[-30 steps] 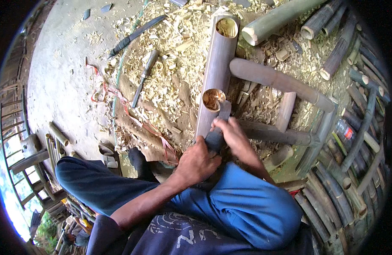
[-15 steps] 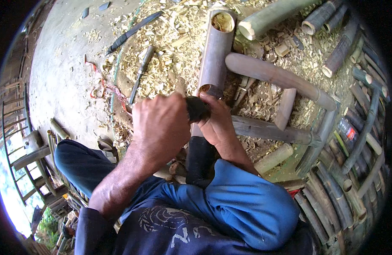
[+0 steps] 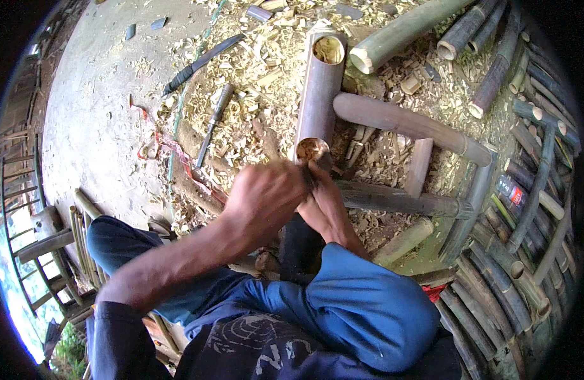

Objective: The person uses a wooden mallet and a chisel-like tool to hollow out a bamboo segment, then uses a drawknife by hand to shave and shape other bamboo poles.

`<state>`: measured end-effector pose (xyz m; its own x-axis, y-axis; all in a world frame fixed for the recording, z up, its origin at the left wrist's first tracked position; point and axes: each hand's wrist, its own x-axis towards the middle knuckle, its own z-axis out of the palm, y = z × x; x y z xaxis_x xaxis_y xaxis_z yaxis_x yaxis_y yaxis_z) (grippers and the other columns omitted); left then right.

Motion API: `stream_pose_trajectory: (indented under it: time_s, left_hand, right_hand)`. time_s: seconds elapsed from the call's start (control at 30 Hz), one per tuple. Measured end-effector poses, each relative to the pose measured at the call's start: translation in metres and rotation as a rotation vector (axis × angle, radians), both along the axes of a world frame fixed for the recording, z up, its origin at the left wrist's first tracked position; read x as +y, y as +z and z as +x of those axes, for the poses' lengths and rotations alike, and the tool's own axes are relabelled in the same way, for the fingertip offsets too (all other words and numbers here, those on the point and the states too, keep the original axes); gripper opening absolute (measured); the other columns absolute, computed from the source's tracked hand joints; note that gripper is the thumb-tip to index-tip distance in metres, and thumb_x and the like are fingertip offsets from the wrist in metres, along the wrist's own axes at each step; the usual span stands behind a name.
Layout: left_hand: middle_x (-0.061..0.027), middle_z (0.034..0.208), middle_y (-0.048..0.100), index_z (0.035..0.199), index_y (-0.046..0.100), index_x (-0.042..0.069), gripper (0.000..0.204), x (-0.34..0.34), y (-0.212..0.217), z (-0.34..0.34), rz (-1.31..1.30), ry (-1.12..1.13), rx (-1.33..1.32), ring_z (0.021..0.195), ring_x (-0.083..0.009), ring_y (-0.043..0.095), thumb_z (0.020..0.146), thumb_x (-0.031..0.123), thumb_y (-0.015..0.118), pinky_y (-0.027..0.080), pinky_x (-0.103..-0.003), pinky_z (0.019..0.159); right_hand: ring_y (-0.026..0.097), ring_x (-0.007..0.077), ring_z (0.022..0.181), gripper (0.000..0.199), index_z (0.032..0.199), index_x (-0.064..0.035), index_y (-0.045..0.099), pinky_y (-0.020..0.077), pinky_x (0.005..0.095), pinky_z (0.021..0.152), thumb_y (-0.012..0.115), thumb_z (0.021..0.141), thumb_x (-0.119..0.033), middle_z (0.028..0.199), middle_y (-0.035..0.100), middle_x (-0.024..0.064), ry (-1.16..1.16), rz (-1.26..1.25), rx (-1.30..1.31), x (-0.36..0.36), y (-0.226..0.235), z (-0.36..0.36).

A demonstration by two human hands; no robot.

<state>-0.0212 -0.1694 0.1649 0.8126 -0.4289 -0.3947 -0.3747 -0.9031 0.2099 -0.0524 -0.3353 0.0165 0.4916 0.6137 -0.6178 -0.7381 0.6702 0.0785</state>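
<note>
1. The bamboo tube (image 3: 319, 95) is lying on the shaving-strewn floor (image 3: 102, 126), its near end now partly covered by both hands.
2. The left hand (image 3: 265, 199) is closing fingers over a dark tool (image 3: 309, 177), having swung in.
3. The right hand (image 3: 327, 206) is gripping below.

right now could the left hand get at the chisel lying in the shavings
Probably yes. The chisel lies bare on the shavings up and left of the left hand, with nothing over it. But that hand is closed at the bamboo tube, so it would have to let go first.
</note>
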Motion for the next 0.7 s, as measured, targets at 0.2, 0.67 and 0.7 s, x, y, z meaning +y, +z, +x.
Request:
stream_pose_trajectory:
  time_s: [0.2,0.67,0.7]
  left_hand:
    - [-0.0151,0.085,0.064,0.104,0.051,-0.001,0.029,0.036,0.003,-0.079,-0.114,0.293,0.19,0.078,-0.0299,0.07,0.081,0.012,0.065,0.056,-0.041,0.063]
    - [-0.023,0.08,0.068,0.082,0.067,-0.004,0.03,0.096,-0.096,-0.03,-0.525,0.161,0.745,0.074,-0.0357,0.069,0.078,0.025,0.071,0.054,-0.044,0.062]
    - [-0.024,0.081,0.067,0.084,0.065,-0.007,0.033,0.08,-0.092,-0.046,-0.534,0.299,0.758,0.077,-0.0382,0.069,0.08,0.025,0.069,0.055,-0.046,0.066]
  right_hand:
    - [0.069,0.0212,0.102,0.029,0.118,-0.0013,0.065,0.0582,0.0392,0.087,0.055,0.101,-0.022,0.111,0.07,0.0112,0.337,-0.301,-0.115,-0.001,0.061,-0.02]
    - [0.068,0.03,0.081,0.028,0.105,-0.004,0.062,0.0575,0.051,0.074,0.058,0.095,-0.03,0.094,0.068,0.0129,0.529,-0.617,0.083,0.042,0.045,0.03]
    - [0.068,0.0301,0.081,0.027,0.104,-0.0053,0.062,0.0571,0.0528,0.073,0.059,0.094,-0.03,0.094,0.067,0.0126,0.598,-0.719,0.097,0.037,0.049,0.031]
